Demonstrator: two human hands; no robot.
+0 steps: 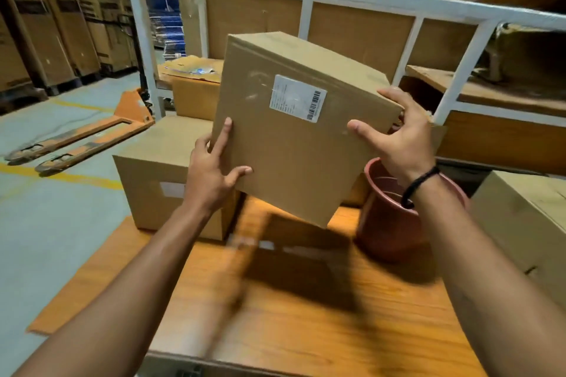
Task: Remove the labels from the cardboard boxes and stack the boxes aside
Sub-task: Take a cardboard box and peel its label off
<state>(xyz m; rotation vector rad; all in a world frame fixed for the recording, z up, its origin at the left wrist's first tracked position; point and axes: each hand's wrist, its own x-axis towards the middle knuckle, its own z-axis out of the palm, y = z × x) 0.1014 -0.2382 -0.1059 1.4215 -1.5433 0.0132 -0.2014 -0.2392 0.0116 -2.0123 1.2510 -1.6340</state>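
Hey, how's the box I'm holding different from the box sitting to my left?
The held box is tilted in the air, gripped by the left hand and right hand; the left box rests flat. The held box's label faces the camera, barcode plain; the left box's label looks blurred. Both are brown cardboard.

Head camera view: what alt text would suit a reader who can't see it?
A left hand and right hand hold a tilted cardboard box bearing a white barcode label above a wooden table; a reddish bucket stands at right.
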